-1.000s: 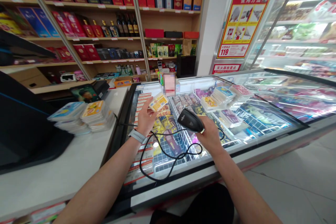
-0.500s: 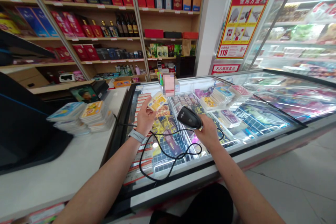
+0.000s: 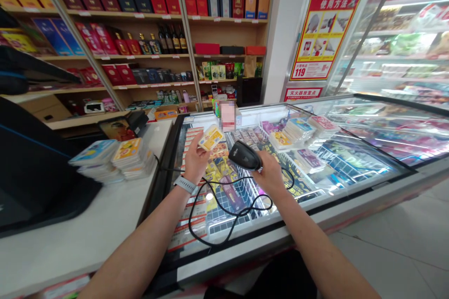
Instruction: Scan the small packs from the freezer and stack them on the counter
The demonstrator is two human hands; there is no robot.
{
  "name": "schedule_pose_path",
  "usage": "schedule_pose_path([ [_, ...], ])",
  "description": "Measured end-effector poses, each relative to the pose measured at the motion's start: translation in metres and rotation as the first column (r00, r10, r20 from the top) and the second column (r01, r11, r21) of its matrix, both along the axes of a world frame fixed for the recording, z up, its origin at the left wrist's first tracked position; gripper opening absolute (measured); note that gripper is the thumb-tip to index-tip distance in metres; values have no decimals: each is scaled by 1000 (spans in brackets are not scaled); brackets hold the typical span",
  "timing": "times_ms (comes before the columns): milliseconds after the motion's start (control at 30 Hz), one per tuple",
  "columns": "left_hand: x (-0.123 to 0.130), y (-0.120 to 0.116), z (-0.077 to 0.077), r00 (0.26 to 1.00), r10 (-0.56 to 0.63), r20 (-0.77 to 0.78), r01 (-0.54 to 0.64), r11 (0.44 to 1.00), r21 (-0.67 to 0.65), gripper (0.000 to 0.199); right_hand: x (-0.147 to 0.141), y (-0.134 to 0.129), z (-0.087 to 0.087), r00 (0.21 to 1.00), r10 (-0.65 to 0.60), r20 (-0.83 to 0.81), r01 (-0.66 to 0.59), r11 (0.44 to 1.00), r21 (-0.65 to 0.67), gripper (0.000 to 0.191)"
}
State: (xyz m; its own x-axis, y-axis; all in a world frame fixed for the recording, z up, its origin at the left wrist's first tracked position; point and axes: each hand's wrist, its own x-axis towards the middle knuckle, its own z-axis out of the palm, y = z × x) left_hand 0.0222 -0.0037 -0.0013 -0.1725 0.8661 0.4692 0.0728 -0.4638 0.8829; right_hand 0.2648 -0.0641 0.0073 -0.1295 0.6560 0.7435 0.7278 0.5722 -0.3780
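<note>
My left hand [image 3: 195, 161] holds up a flat yellow-and-white packet [image 3: 211, 138] by its edge, above a glass-topped chest freezer [image 3: 291, 117]. My right hand [image 3: 271, 174] grips a black handheld barcode scanner [image 3: 244, 155], its head tilted towards the packet and a short way from it. The scanner's black coiled cable [image 3: 224, 205] loops below both hands over the freezer's glass. A grey watch [image 3: 184, 184] sits on my left wrist. Inside the freezer, wire baskets [image 3: 242, 182] hold many colourful packets, partly hidden by my hands.
A white counter [image 3: 87, 210] at left carries stacks of flat packets [image 3: 133, 159] and a black screen [image 3: 31, 168]. Behind stand wooden shelves of boxed liquor [image 3: 140, 32]. An upright glass-fronted fridge [image 3: 396, 42] and a red poster [image 3: 328, 23] stand at right.
The scanner and my right hand have shifted left, closer to the packet. My left hand has barely moved, and the view has tilted slightly.
</note>
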Motion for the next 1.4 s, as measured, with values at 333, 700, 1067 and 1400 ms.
schedule_pose_path([
  [333,1,-1,0,1000,-7,3,7,1000,-19,73,8,-2,-9,1000,-9,6,9,1000,-18,31],
  [700,0,1,-3,1000,-10,3,10,1000,-12,74,8,-2,-11,1000,-3,26,4,1000,-22,35],
  [1067,-1,1,-2,1000,4,-21,-4,1000,1,73,8,-5,-9,999,-12,38,13,999,-31,32],
  [1400,0,0,-3,1000,-12,-26,11,1000,-20,75,9,-4,-11,998,-3,62,4,1000,-14,34],
])
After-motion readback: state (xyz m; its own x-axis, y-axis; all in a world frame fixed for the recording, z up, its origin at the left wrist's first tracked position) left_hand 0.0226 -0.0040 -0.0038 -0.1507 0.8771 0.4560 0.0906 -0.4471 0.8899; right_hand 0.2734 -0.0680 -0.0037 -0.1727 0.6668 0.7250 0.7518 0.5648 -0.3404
